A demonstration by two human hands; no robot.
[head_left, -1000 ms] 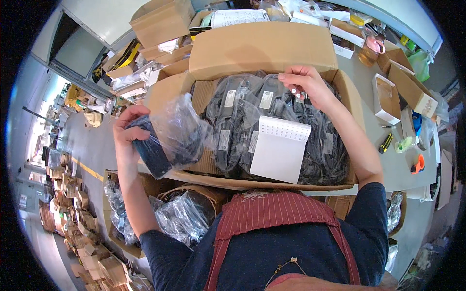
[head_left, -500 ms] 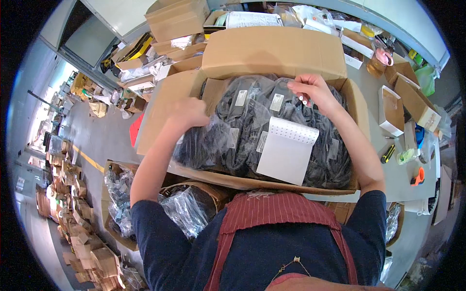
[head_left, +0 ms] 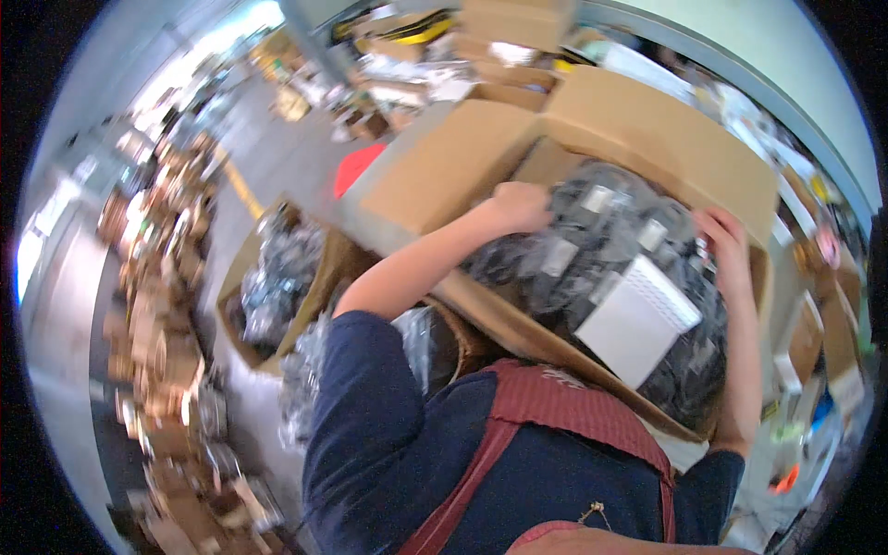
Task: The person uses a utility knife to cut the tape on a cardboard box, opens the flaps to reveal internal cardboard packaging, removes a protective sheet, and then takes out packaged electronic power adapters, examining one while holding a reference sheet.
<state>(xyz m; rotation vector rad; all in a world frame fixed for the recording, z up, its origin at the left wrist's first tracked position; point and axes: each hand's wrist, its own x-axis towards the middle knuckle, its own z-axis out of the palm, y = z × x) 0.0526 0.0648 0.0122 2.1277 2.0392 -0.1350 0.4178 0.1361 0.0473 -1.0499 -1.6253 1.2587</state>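
Observation:
A large open cardboard box (head_left: 421, 176) holds several dark items in clear plastic bags (head_left: 592, 227) with white labels on them. My left hand (head_left: 523, 205) is closed in a fist at the bags' left side; what it grips is hidden. At the right side of the bags, my right hand (head_left: 724, 240) has its fingers bent inward. Small white pieces show by those fingers, too blurred to name. On top of the bags, between my forearms, lies a white sheet (head_left: 634, 328) with rows of small dots along its curled end.
A carton of clear plastic bags (head_left: 277, 268) stands on the floor to the left. Further left runs a long heap of cardboard (head_left: 166, 324). Small open boxes (head_left: 803, 338) sit on the table at right. More cartons and papers line the back.
The whole view has swung, so the box now sits further right and tilted. My right hand has lowered toward the bags' right side. My left hand stays closed at the left.

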